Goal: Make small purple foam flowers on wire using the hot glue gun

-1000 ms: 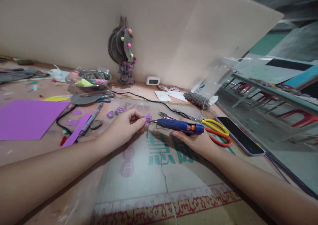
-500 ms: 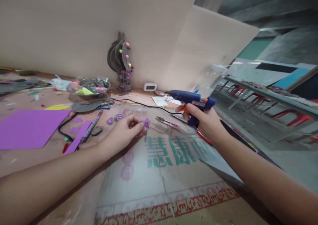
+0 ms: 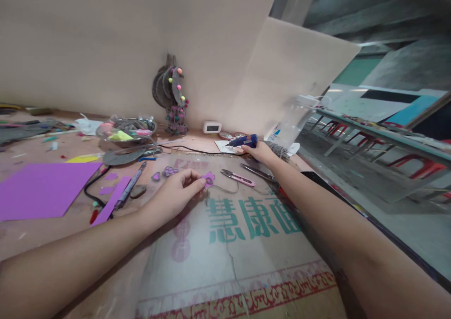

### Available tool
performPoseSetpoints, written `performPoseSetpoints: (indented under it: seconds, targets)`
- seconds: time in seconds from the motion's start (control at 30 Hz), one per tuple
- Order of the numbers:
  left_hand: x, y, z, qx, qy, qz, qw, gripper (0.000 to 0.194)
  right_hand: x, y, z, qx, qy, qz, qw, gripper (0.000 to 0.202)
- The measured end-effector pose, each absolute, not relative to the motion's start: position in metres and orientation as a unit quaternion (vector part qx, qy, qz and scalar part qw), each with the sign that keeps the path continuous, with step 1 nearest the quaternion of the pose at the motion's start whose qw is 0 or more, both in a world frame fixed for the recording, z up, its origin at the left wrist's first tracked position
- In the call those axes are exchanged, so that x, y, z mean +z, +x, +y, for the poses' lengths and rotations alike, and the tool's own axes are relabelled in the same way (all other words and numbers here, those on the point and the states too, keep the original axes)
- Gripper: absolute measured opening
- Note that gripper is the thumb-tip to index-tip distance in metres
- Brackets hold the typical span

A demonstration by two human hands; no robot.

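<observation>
Between the thumb and fingers of my left hand (image 3: 183, 187) is a small purple flower cutout (image 3: 209, 179) with a grey ring of cord on it. A thin grey cord (image 3: 225, 189) trails from it over the plastic sheet (image 3: 197, 267). At the back of the table my right hand (image 3: 260, 151) grips a blue glue gun (image 3: 248, 141), its nozzle pointing left over a white paper (image 3: 222, 147). Pink thread snips (image 3: 238, 177) lie right of the flower, beside dark-bladed scissors (image 3: 259, 172). More small purple pieces (image 3: 169, 171) lie just beyond my left hand.
Purple sheet (image 3: 45, 187), a pen (image 3: 131, 185) and a stone (image 3: 138, 191) lie left. Behind are a filled metal bowl (image 3: 105, 143), a hanging felt ornament (image 3: 165, 89), a white digital clock (image 3: 212, 127), a clear jug (image 3: 299, 114) and grey yarn (image 3: 278, 150).
My right hand has carried the glue gun away from me and down, to the white paper at the back. My left hand stays nearly in place with the flower.
</observation>
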State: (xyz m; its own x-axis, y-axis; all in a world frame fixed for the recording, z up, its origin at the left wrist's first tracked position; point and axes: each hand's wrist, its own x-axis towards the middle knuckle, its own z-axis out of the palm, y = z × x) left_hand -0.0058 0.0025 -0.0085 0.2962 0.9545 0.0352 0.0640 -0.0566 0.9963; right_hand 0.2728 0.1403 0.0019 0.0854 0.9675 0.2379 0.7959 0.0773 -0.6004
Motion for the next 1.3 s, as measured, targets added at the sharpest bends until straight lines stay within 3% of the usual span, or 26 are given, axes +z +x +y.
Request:
performPoseSetpoints:
  seconds: [0.13, 0.23, 0.37, 0.43, 0.53, 0.63, 0.8, 1.0, 1.23, 1.3]
  targets:
    - [-0.007, -0.006, 0.002, 0.414, 0.591, 0.423, 0.548, 0.019, -0.003, 0.278, 0.132, 0.112, -0.661, -0.661, 0.336, 0.04]
    - [-0.007, -0.006, 0.002, 0.41, 0.592, 0.425, 0.549, 0.018, -0.004, 0.276, 0.112, 0.062, -0.659, -0.635, 0.397, 0.052]
    - [-0.011, -0.007, 0.003, 0.409, 0.607, 0.413, 0.542, 0.017, 0.004, 0.256, 0.064, 0.009, -0.548, -0.675, 0.494, 0.027]
    - [-0.013, -0.007, 0.004, 0.412, 0.616, 0.401, 0.539, 0.018, 0.011, 0.239, 0.037, -0.007, -0.482, -0.753, 0.447, 0.012]
    - [-0.013, -0.008, 0.004, 0.402, 0.628, 0.405, 0.529, 0.019, 0.016, 0.214, 0.006, -0.031, -0.343, -0.866, 0.362, 0.006]
    - [-0.009, -0.008, 0.002, 0.391, 0.638, 0.417, 0.516, 0.02, 0.01, 0.2, -0.007, -0.032, -0.283, -0.894, 0.345, 0.009]
    - [-0.007, -0.006, 0.002, 0.385, 0.625, 0.437, 0.52, 0.017, -0.002, 0.201, 0.0, 0.043, -0.38, -0.845, 0.373, 0.01]
    - [-0.012, -0.006, 0.004, 0.415, 0.595, 0.425, 0.541, 0.016, -0.004, 0.215, 0.011, 0.043, -0.414, -0.837, 0.354, 0.01]
    - [-0.007, -0.007, -0.001, 0.353, 0.676, 0.45, 0.464, 0.021, -0.005, 0.194, -0.005, 0.141, -0.432, -0.83, 0.323, 0.043]
    - [-0.006, -0.007, -0.003, 0.341, 0.695, 0.451, 0.444, 0.022, -0.004, 0.188, -0.009, 0.183, -0.441, -0.822, 0.311, 0.04]
